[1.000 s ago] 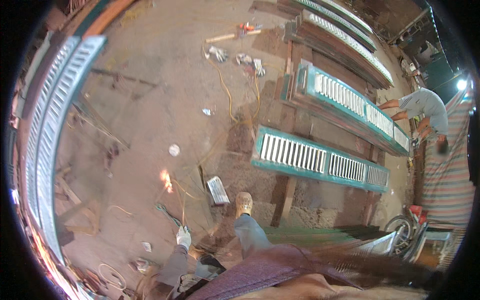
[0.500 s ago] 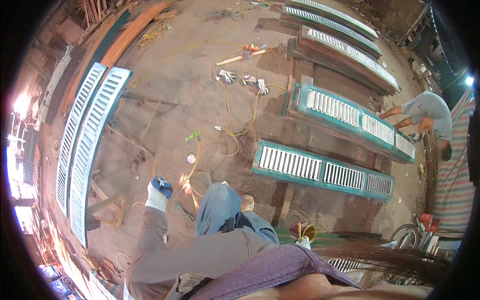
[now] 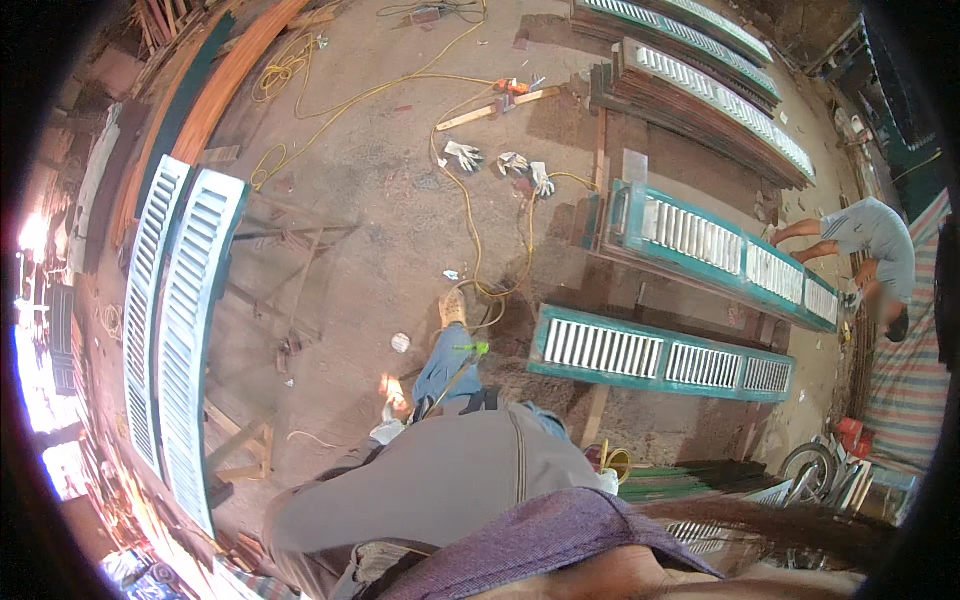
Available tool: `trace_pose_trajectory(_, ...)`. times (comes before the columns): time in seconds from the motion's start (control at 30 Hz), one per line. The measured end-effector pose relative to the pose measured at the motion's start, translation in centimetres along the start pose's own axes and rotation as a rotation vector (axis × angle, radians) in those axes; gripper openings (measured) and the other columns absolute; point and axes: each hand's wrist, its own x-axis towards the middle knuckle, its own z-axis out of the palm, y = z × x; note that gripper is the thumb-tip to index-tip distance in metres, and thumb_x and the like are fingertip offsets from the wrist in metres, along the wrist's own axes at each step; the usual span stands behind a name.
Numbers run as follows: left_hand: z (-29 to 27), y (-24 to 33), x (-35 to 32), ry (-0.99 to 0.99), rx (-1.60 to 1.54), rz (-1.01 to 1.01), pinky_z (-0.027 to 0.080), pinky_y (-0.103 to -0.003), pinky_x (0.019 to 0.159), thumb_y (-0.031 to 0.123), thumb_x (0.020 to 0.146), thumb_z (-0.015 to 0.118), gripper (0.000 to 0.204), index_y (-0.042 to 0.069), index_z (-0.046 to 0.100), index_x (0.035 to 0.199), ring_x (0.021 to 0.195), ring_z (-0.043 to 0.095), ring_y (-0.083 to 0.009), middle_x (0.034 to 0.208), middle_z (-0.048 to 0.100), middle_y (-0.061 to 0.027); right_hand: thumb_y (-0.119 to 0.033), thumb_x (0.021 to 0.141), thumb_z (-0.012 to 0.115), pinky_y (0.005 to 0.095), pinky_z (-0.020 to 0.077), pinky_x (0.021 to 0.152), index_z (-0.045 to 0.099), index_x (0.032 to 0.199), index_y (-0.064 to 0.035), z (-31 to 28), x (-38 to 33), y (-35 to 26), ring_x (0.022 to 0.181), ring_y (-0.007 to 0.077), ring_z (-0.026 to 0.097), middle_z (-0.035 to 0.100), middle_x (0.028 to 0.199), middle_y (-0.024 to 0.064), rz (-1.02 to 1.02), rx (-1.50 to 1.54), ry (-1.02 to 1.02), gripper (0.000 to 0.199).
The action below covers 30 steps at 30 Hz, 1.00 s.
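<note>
My left hand (image 3: 387,431), in a white glove, is low beside my left thigh, mostly hidden by my sleeve. What it holds is unclear. A thin rod with a bright green end (image 3: 478,349) crosses over my left leg, and its lower part runs back toward that hand. My right hand (image 3: 609,481), also gloved in white, shows only in part beyond my torso, at the side of a small open can (image 3: 620,464) with a yellowish inside. The can appears held there; the fingers are largely covered.
Green slatted shutter panels (image 3: 662,352) lie on supports at right, where another person (image 3: 868,235) bends over one. Pale blue shutter panels (image 3: 196,330) rest on trestles at left. A yellow cord (image 3: 470,215), gloves (image 3: 464,157) and an orange power tool (image 3: 513,87) lie on the floor.
My left hand has swung down and back toward my thigh. My left leg has stepped forward. The green-ended rod has shifted right and nearer, while the can stays beside my right hand.
</note>
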Motion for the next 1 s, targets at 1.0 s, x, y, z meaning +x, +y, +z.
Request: trace_pose_trajectory(1.0, -20.1, 89.5, 27.0, -0.282, -0.595, 0.563, 0.046, -0.026, 0.063, 0.025, 0.092, 0.068, 0.023, 0.009, 0.068, 0.108, 0.072, 0.058, -0.0120, 0.084, 0.065, 0.0001, -0.026, 0.079, 0.060, 0.0473, 0.0510, 0.083, 0.068, 0.085, 0.0003, -19.2, 25.7, -35.5, 0.092, 0.0403, 0.066, 0.069, 0.096, 0.0246, 0.092, 0.351, 0.067, 0.028)
